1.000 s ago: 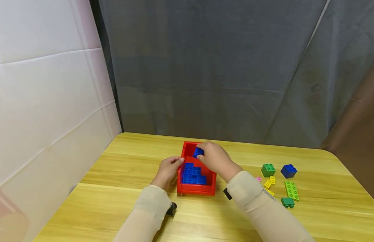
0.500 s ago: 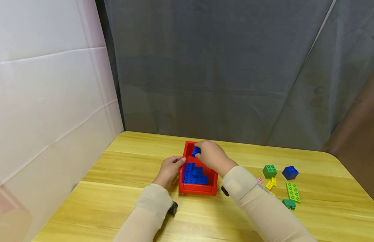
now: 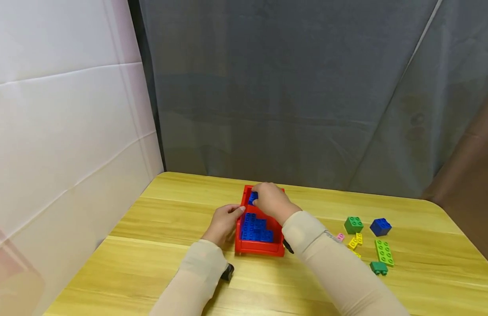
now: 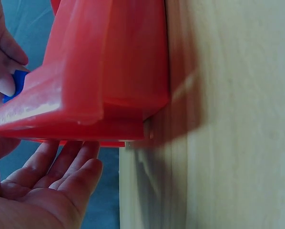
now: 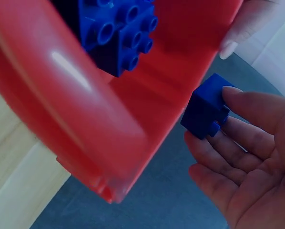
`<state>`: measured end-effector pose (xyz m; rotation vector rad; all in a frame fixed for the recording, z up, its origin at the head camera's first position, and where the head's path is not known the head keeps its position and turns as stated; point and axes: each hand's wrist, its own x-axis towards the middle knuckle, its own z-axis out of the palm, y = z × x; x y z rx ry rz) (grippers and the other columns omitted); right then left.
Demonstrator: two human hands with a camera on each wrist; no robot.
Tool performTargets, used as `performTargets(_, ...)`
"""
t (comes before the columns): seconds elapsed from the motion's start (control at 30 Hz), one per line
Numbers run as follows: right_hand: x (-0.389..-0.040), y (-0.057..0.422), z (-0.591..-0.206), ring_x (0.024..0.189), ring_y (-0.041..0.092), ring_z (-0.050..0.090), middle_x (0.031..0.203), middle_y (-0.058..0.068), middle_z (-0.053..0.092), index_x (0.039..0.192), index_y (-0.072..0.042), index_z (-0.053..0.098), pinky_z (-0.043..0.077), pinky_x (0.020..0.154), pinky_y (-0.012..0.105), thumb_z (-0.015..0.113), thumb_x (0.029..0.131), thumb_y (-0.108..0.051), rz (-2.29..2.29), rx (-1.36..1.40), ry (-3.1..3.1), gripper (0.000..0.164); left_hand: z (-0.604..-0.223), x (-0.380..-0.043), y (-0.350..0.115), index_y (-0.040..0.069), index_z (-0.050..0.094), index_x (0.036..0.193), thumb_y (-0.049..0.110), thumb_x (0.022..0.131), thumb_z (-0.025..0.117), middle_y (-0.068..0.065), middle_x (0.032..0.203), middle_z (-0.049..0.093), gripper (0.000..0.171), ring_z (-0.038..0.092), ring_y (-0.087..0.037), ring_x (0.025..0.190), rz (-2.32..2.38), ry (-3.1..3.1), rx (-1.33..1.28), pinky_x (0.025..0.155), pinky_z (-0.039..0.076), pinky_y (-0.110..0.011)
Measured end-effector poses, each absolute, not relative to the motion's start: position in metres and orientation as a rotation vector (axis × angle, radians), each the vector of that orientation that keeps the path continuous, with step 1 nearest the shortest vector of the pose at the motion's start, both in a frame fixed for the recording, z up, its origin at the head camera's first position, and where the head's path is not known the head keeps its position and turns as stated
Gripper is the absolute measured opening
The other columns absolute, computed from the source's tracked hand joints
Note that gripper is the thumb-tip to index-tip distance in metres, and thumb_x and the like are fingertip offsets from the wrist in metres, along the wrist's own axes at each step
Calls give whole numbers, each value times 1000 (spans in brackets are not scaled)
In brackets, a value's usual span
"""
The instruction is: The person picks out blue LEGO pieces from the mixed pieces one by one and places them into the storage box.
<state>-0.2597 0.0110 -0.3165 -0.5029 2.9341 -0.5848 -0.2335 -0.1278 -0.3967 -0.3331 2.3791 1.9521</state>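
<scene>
A red open bin stands on the table, with several blue toy bricks packed at its near end. My right hand reaches over the far part of the bin. It pinches a small blue brick between thumb and fingers, close to the rim in the right wrist view. My left hand holds the bin's left side, thumb at the rim and fingers against the outside. The right hand hides part of the bin's right wall and inside.
On the right of the wooden table lie a green brick, a blue brick, a lime brick, a dark green piece, a pink piece and several yellow pieces. Grey cloth hangs behind.
The right hand has moved slightly left over the bin's far end, with the blue brick still pinched. My left hand keeps its hold on the bin's side.
</scene>
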Motion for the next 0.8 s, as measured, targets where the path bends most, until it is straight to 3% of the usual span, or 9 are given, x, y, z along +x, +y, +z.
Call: performTargets(0.8, -278, 12, -332, 106, 27, 62, 123, 13, 64, 126, -4, 63, 48, 99, 41, 67, 90, -9, -466, -478, 2932, 37, -398, -233, -114, -4, 64, 119, 20, 97, 59, -18, 115, 64, 33, 58, -32, 106, 1993, 2391, -260, 98, 48, -45)
